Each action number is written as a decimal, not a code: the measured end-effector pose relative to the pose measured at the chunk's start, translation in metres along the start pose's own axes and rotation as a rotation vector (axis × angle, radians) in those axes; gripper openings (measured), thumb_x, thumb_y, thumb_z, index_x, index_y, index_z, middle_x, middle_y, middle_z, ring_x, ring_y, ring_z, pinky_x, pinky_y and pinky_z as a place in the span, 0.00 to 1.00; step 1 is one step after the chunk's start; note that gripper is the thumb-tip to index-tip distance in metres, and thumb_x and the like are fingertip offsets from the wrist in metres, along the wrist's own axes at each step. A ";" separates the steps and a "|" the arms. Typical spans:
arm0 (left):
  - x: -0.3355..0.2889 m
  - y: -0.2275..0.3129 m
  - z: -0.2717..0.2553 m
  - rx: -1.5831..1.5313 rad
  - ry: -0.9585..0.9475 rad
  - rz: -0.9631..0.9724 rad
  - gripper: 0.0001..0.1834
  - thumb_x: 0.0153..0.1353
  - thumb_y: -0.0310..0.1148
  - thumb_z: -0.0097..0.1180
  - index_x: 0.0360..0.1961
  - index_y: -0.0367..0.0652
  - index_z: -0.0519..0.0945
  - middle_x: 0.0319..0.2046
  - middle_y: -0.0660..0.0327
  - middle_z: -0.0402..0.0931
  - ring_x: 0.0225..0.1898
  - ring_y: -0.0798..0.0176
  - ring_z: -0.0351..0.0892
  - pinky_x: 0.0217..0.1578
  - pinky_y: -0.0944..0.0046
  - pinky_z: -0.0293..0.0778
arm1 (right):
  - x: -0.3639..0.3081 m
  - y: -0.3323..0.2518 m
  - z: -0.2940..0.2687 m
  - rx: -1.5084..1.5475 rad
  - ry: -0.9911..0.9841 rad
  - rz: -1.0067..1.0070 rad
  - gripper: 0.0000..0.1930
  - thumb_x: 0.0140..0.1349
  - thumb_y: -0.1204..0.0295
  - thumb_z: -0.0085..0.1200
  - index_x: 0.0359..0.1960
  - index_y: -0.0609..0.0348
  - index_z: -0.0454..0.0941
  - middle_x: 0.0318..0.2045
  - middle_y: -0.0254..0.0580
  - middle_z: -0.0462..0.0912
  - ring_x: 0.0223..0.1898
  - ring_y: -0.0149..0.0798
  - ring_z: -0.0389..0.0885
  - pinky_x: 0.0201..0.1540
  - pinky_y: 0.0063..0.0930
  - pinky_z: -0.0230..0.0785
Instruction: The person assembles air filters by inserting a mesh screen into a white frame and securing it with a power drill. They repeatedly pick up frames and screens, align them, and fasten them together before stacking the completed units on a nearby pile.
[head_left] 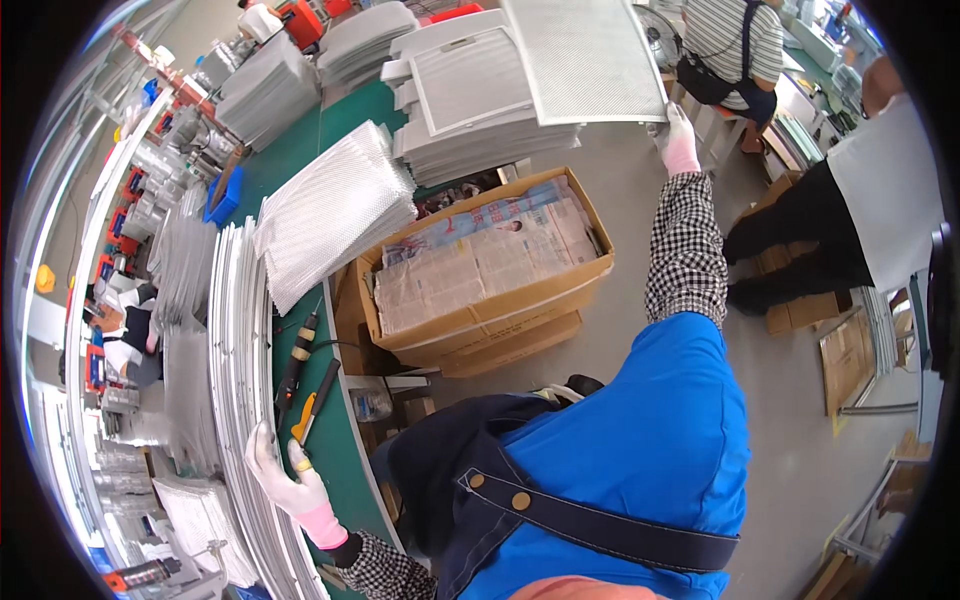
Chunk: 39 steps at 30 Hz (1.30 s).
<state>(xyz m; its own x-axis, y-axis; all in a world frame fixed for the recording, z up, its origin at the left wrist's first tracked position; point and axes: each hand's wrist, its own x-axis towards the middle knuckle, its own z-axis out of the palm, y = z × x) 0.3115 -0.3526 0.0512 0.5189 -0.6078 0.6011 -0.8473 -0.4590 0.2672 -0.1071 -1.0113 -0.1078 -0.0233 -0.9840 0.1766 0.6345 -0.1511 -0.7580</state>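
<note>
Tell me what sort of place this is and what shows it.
Probably a factory assembly workshop: a stack of pale mesh panels sits by a green-topped workbench, what looks like an electric screwdriver lies on the bench, and a person in a striped shirt sits nearby.

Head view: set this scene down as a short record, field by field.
Right hand: gloved, gripping a mesh panel near its lower right corner
Left hand: gloved, fingers spread, at the long pale strips; contact unclear
Green bench top: black screwdriver-shaped tool, yellow-and-black tool
Cardboard box: open, printed paper inside
</note>
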 end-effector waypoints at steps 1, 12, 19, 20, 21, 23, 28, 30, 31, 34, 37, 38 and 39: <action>0.001 0.003 0.001 0.022 -0.026 0.025 0.22 0.66 0.25 0.56 0.61 0.35 0.73 0.58 0.49 0.72 0.59 0.49 0.75 0.62 0.53 0.69 | -0.007 0.001 -0.013 0.021 0.050 -0.024 0.12 0.76 0.65 0.45 0.51 0.59 0.73 0.35 0.43 0.82 0.28 0.40 0.79 0.27 0.32 0.69; 0.001 0.020 0.007 -0.063 -0.153 0.031 0.23 0.64 0.26 0.56 0.61 0.37 0.74 0.57 0.47 0.72 0.58 0.44 0.74 0.60 0.52 0.71 | -0.038 0.003 -0.091 0.088 0.318 -0.134 0.12 0.74 0.62 0.51 0.51 0.54 0.73 0.30 0.39 0.83 0.21 0.40 0.79 0.21 0.32 0.71; -0.006 0.022 -0.004 -0.044 -0.140 0.027 0.23 0.63 0.26 0.56 0.61 0.38 0.74 0.57 0.48 0.72 0.59 0.43 0.73 0.62 0.50 0.67 | -0.029 0.000 -0.081 -0.116 0.305 -0.192 0.14 0.74 0.60 0.51 0.52 0.56 0.76 0.30 0.41 0.83 0.18 0.39 0.79 0.19 0.31 0.71; -0.008 0.021 -0.005 -0.033 -0.136 0.027 0.23 0.63 0.26 0.56 0.61 0.38 0.74 0.57 0.48 0.72 0.59 0.43 0.73 0.62 0.50 0.67 | -0.028 -0.002 -0.077 -0.108 0.296 -0.191 0.15 0.75 0.60 0.50 0.52 0.57 0.76 0.29 0.41 0.83 0.17 0.39 0.79 0.19 0.30 0.71; -0.011 0.020 -0.007 -0.022 -0.137 0.025 0.23 0.63 0.26 0.56 0.60 0.38 0.74 0.57 0.48 0.72 0.59 0.43 0.73 0.61 0.50 0.67 | -0.027 -0.004 -0.074 -0.104 0.288 -0.188 0.15 0.75 0.60 0.50 0.53 0.57 0.76 0.29 0.41 0.83 0.17 0.38 0.79 0.18 0.30 0.70; -0.015 0.019 -0.008 -0.011 -0.133 0.020 0.23 0.63 0.26 0.57 0.60 0.38 0.75 0.57 0.49 0.72 0.59 0.44 0.72 0.61 0.50 0.67 | -0.024 -0.010 -0.067 -0.138 0.273 -0.174 0.15 0.75 0.61 0.49 0.53 0.58 0.76 0.29 0.41 0.83 0.16 0.38 0.79 0.18 0.29 0.70; -0.026 0.017 -0.010 -0.054 -0.156 -0.033 0.23 0.62 0.26 0.57 0.60 0.39 0.75 0.57 0.49 0.72 0.59 0.45 0.72 0.60 0.51 0.67 | -0.017 -0.016 -0.042 -0.227 0.301 -0.154 0.15 0.75 0.61 0.48 0.52 0.59 0.76 0.28 0.41 0.83 0.16 0.36 0.78 0.18 0.29 0.69; -0.030 0.015 -0.011 -0.032 -0.164 -0.047 0.23 0.63 0.26 0.57 0.60 0.39 0.75 0.57 0.50 0.72 0.60 0.45 0.72 0.61 0.51 0.67 | -0.015 -0.015 -0.031 -0.248 0.281 -0.103 0.14 0.76 0.62 0.48 0.51 0.60 0.76 0.28 0.41 0.83 0.17 0.35 0.78 0.18 0.29 0.69; -0.032 0.014 -0.012 -0.023 -0.169 -0.054 0.23 0.63 0.27 0.57 0.60 0.39 0.75 0.57 0.50 0.73 0.60 0.45 0.72 0.61 0.51 0.67 | -0.012 -0.014 -0.025 -0.243 0.254 -0.082 0.14 0.76 0.62 0.48 0.50 0.60 0.76 0.28 0.41 0.83 0.17 0.36 0.78 0.18 0.29 0.69; -0.038 0.008 -0.012 0.000 -0.190 -0.059 0.23 0.63 0.27 0.57 0.60 0.40 0.75 0.57 0.50 0.73 0.60 0.45 0.72 0.62 0.52 0.66 | -0.002 -0.005 0.000 -0.195 0.189 0.017 0.13 0.76 0.63 0.47 0.48 0.60 0.76 0.29 0.42 0.83 0.21 0.37 0.79 0.20 0.31 0.68; -0.041 0.006 -0.006 0.008 -0.205 -0.051 0.22 0.63 0.27 0.58 0.60 0.40 0.75 0.57 0.50 0.73 0.61 0.45 0.72 0.63 0.51 0.66 | 0.011 0.000 0.023 -0.043 0.140 0.140 0.12 0.77 0.64 0.44 0.46 0.58 0.76 0.32 0.42 0.84 0.24 0.38 0.79 0.24 0.31 0.66; -0.042 0.006 -0.005 0.012 -0.217 -0.054 0.22 0.63 0.27 0.58 0.59 0.39 0.75 0.57 0.50 0.73 0.61 0.45 0.72 0.63 0.51 0.66 | 0.017 0.001 0.031 -0.027 0.167 0.155 0.12 0.77 0.64 0.43 0.46 0.59 0.76 0.33 0.43 0.84 0.25 0.39 0.79 0.25 0.31 0.66; -0.041 0.007 -0.005 0.019 -0.230 -0.054 0.22 0.63 0.27 0.59 0.59 0.39 0.75 0.57 0.50 0.73 0.61 0.45 0.72 0.63 0.51 0.66 | 0.023 0.002 0.036 -0.009 0.196 0.171 0.13 0.77 0.64 0.43 0.47 0.59 0.77 0.33 0.43 0.84 0.25 0.39 0.79 0.26 0.31 0.67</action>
<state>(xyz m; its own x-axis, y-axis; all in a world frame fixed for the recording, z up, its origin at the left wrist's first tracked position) 0.2838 -0.3272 0.0319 0.5779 -0.7126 0.3978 -0.8161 -0.5062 0.2788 -0.0789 -1.0308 -0.0829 -0.0661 -0.9947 -0.0789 0.6351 0.0191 -0.7722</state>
